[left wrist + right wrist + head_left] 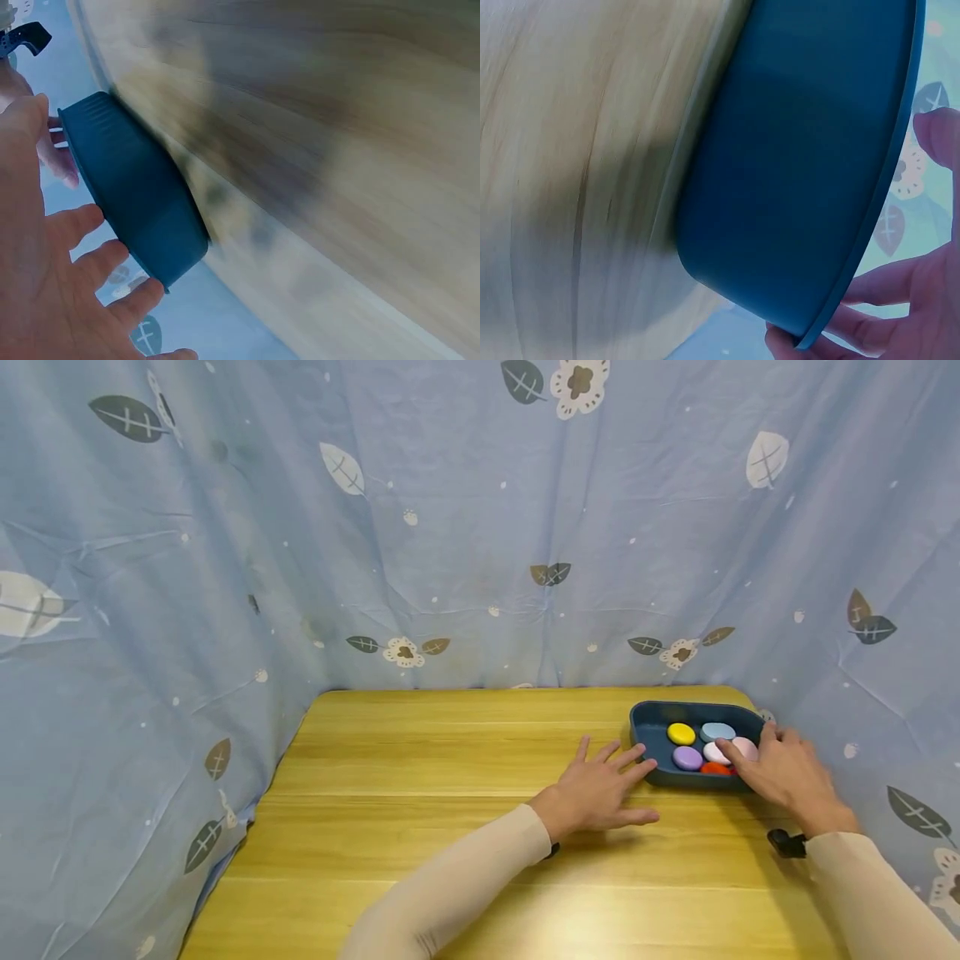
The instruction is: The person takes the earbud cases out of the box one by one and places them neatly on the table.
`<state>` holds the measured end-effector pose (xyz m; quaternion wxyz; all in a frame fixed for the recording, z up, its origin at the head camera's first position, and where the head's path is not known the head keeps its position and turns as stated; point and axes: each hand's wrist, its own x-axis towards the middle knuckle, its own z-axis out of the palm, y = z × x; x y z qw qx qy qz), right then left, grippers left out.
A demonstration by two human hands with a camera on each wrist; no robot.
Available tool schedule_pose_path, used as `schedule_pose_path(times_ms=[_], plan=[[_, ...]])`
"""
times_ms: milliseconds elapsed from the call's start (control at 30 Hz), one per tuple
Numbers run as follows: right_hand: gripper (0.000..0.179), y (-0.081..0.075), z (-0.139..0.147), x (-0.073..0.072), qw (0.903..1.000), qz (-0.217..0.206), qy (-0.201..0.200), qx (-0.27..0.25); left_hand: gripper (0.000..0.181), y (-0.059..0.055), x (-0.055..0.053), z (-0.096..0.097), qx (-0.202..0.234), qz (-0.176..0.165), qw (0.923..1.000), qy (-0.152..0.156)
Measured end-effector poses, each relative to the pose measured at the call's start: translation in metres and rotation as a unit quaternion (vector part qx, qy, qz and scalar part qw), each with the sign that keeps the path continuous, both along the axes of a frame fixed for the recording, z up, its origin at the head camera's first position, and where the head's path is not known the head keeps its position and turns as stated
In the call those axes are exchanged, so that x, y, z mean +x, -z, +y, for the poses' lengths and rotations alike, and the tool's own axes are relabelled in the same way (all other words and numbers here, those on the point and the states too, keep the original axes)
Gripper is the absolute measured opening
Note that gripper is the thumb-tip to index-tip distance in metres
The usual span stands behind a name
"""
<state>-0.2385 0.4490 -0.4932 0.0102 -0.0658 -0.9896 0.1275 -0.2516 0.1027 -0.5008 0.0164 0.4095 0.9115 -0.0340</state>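
Note:
A dark blue tray (654,739) stands at the back right of the table. Inside it lie several smooth, rounded discs, among them a yellow disc (681,734), a light blue disc (717,732), a purple disc (687,758) and a red disc (716,769). My left hand (596,793) has its fingers spread, fingertips right at the tray's left end. With fingers bent round the tray's right end, my right hand (791,772) grips it, thumb above the inside. White and pink discs show partly beside that thumb. The right wrist view shows fingers (877,319) at the tray's rim corner.
The wooden table (420,760) reaches left and toward me. A blue patterned curtain (465,527) hangs behind it and along both sides, close to the tray's right end. A black wrist strap (787,843) sits at my right sleeve.

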Motion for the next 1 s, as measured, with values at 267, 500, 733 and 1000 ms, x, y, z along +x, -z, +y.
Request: schedule_pose_path(times_ms=[267, 500, 733, 1000], plan=[[0.125, -0.004, -0.018, -0.004, 0.9996, -0.002, -0.028, -0.007, 0.086, -0.003, 0.004, -0.032, 0.010, -0.005, 0.9999, 0.002], [0.117, -0.003, -0.035, -0.009, 0.9982, 0.006, -0.059, -0.009, 0.085, -0.005, 0.009, -0.056, 0.010, -0.002, 0.9999, -0.001], [0.109, -0.005, -0.054, -0.014, 0.9974, -0.004, -0.069, -0.018, 0.084, -0.009, 0.010, -0.086, 0.019, 0.002, 0.9998, -0.007], [0.109, -0.007, -0.076, -0.012, 0.9899, -0.005, -0.138, -0.034, 0.080, -0.013, 0.015, -0.123, 0.040, -0.013, 0.9990, -0.015]])
